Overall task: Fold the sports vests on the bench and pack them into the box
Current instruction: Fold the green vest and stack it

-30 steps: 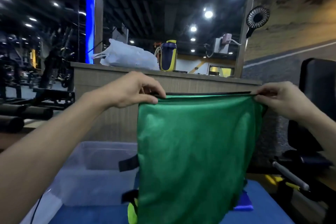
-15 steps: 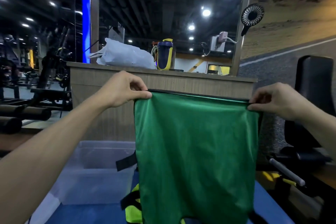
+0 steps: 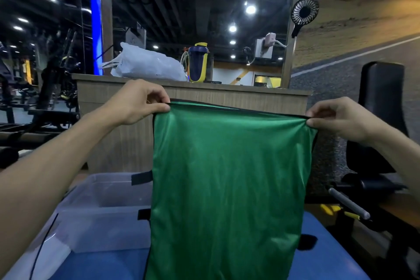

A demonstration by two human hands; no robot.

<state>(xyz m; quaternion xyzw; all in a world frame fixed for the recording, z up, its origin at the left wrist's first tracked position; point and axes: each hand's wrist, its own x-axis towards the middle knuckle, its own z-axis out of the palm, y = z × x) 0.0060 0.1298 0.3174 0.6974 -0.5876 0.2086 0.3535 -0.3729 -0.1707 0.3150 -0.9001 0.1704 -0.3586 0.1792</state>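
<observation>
A clear plastic box (image 3: 100, 216) is seen at the lower left, resting on the blue table (image 3: 322, 257), its open top partly hidden by the cloth hanging in front of it. Above it, the left hand (image 3: 138, 104) is raised, its grip pinched on the top left corner of a green sports vest (image 3: 227, 184). The vest is held up in the air by its black-trimmed top edge and hangs flat above the table, with two black straps (image 3: 141, 177) sticking out from its left side. Behind it, a white plastic bag (image 3: 147, 63) and a blue and yellow bottle (image 3: 198, 62) are set on a wooden counter (image 3: 118, 98). At the right, the top right corner is pinched by the right hand (image 3: 338, 118).
</observation>
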